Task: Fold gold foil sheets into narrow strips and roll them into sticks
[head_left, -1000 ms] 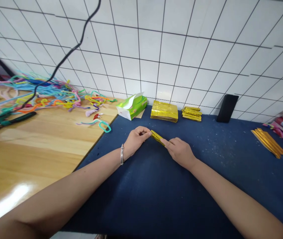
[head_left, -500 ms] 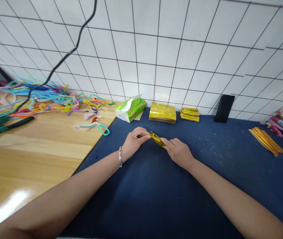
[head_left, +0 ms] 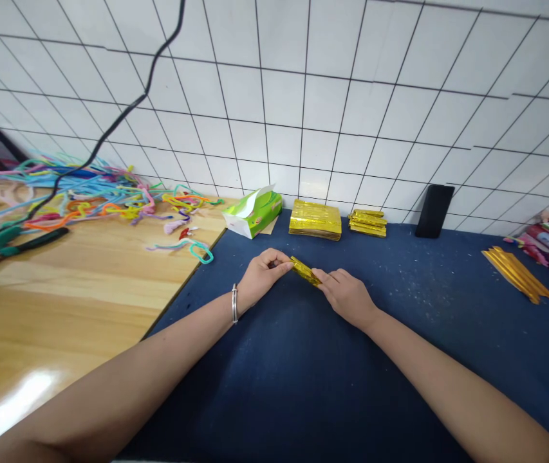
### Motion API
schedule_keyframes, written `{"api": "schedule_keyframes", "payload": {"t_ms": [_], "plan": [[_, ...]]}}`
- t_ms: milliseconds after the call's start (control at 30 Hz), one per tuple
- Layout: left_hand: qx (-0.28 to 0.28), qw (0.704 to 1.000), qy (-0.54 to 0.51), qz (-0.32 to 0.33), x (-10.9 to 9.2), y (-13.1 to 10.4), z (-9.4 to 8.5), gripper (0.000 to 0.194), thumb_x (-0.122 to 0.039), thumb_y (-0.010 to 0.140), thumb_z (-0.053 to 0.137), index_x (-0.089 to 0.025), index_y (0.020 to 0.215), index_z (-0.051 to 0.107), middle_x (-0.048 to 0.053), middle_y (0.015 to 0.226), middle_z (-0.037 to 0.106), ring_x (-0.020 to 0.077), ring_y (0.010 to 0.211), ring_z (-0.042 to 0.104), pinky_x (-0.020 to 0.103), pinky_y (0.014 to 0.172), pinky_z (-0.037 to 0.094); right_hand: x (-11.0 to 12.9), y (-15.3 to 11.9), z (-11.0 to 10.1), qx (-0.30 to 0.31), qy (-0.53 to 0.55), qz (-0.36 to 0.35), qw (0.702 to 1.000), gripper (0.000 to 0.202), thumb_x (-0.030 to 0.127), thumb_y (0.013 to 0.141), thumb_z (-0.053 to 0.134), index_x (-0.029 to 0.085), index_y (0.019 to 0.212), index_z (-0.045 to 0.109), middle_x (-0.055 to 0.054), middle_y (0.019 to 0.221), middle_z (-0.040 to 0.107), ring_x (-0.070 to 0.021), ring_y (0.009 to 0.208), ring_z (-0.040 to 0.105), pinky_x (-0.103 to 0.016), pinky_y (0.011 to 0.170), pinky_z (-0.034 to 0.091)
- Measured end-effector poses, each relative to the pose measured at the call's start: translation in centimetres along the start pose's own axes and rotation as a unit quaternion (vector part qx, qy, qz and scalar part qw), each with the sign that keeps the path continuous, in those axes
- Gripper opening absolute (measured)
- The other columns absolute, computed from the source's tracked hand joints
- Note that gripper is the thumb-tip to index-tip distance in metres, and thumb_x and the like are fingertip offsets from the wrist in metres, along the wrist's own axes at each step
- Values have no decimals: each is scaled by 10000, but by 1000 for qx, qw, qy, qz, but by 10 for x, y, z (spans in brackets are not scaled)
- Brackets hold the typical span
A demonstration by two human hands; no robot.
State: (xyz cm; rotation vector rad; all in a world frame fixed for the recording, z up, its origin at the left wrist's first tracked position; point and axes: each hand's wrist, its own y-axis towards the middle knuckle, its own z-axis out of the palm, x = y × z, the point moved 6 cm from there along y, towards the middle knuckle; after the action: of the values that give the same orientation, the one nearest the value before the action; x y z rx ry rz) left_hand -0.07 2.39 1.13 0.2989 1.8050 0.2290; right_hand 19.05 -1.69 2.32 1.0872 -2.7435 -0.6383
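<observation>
A narrow folded strip of gold foil paper (head_left: 305, 271) is held slantwise above the dark blue mat (head_left: 313, 373). My left hand (head_left: 263, 276), with a silver bangle at the wrist, pinches its upper left end. At the lower right end, the fingers of my right hand (head_left: 346, 294) are closed on the same strip. Behind my hands, by the wall, lies a stack of gold paper sheets (head_left: 315, 220). Just right of that stack is a small pile of folded gold strips (head_left: 367, 223).
A green tissue pack (head_left: 255, 211) and a black phone (head_left: 434, 211) are along the tiled wall. Orange-gold strips (head_left: 520, 274) lie at the right. On the wooden table at left are colourful pipe cleaners (head_left: 85, 186), green-handled pliers (head_left: 27, 243) and a hanging black cable (head_left: 124, 114).
The gold strip has turned slightly and looks flatter, its folded layers less visible. Both hands keep almost the same grip and place.
</observation>
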Motion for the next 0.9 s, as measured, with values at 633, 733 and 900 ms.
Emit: {"api": "schedule_keyframes", "payload": {"t_ms": [633,733,900], "plan": [[45,993,-88,-66,4,0,8,138,-255,739,611,-129,714,561,47,999,601,71,671,525,183,535,419,-2,-1,3,-3,20,1,1000,386,262,926,390,163,1294,452,-79,945,635,-187,858,527,-322,822,452],[44,994,-80,-65,5,1,8,128,-237,733,607,-130,695,547,42,976,603,72,669,527,185,535,416,-2,-1,4,-2,20,0,1000,382,256,926,389,159,1290,455,-79,965,635,-188,871,529,-324,828,453],[46,994,-73,-67,6,1,8,143,-246,735,610,-130,689,540,38,958,603,69,660,524,182,528,416,-2,-1,3,-5,17,1,1000,368,262,924,396,159,1269,476,-78,963,639,-185,877,535,-321,832,453]]}}
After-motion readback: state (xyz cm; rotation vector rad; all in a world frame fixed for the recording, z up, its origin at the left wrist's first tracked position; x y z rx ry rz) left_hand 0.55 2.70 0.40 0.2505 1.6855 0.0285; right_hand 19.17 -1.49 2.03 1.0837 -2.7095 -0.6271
